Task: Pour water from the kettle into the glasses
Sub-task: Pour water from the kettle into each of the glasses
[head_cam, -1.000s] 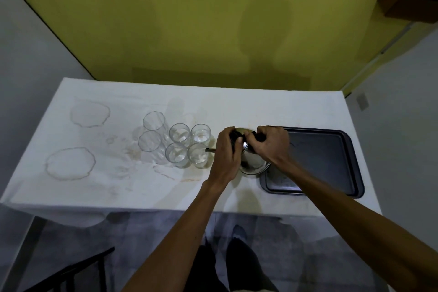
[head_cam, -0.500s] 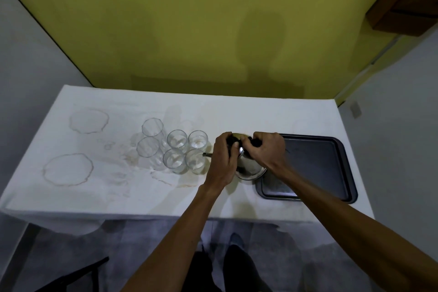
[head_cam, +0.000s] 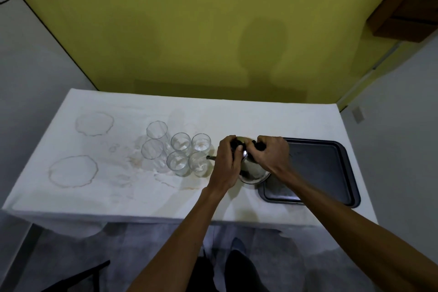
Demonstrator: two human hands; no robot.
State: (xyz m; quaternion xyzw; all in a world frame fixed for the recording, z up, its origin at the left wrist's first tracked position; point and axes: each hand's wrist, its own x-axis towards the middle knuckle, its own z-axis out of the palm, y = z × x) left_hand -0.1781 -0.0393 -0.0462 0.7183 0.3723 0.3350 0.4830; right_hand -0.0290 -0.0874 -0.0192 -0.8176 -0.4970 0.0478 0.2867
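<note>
- Now both hands close on the kettle (head_cam: 253,170): left hand (head_cam: 227,161) curled on its left side, right hand (head_cam: 272,154) gripping the dark handle.
- Its spout (head_cam: 211,157) points left, almost touching the nearest glass (head_cam: 198,163), so the coming pour likely tips leftward.

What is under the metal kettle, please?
The kettle is over the white tablecloth and the left edge of the dark tray. Whether it rests there is hidden.

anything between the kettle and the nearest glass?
Head view: only the kettle's thin spout, reaching toward the nearest glass; under it the tablecloth is bare.
</note>
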